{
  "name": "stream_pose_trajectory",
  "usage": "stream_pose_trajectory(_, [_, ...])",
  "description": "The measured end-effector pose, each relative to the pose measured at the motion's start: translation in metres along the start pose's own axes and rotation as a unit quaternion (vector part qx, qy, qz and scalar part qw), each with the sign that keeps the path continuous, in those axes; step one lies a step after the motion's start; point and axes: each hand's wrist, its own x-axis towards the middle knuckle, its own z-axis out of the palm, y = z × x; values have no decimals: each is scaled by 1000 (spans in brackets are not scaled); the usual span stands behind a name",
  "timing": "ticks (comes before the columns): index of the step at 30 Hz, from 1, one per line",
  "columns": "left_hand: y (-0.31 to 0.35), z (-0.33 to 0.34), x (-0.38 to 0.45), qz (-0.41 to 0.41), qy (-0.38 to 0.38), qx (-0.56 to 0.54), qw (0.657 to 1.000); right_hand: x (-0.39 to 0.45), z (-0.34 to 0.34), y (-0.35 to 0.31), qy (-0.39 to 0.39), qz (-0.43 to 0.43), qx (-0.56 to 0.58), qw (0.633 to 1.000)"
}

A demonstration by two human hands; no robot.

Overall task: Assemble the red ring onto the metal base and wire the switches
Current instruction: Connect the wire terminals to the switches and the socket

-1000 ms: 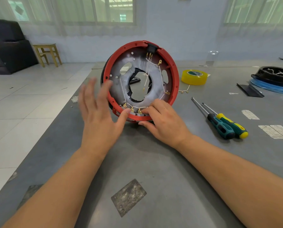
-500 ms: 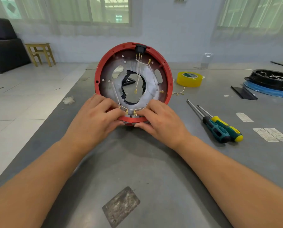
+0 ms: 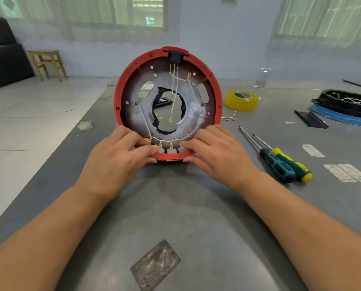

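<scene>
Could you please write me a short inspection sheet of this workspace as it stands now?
Surface: grey table, worn patch near the front edge.
Job's things: red ring on the metal base, held upright on edge; black switch at the top.
Clutter: two screwdrivers, yellow tape, black tray, paper labels.
Hands: left hand and right hand grip the ring's lower rim, fingers at the gold terminals.
Cables: white wires run from the switch; one ring lug hangs loose in the centre hole.
Surroundings: tiled floor, wooden stool, windows.
</scene>
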Motion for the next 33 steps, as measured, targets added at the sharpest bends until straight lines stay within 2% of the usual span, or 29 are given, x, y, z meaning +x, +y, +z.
stream_pose_trajectory(7, [3,2,2,-10,-43,24,999,0,0,-1,-45,32,8,998])
stream_pose_trajectory(12, [7,2,6,34,-69,42,996,3,3,-3,-102,25,-50,993])
stream_pose_trajectory(17, [8,3,8,18,-102,64,993,5,3,-6,-98,21,-76,992])
stream_pose_trajectory(33, [13,3,10,-10,-125,79,989,10,3,-12,-108,31,-83,990])
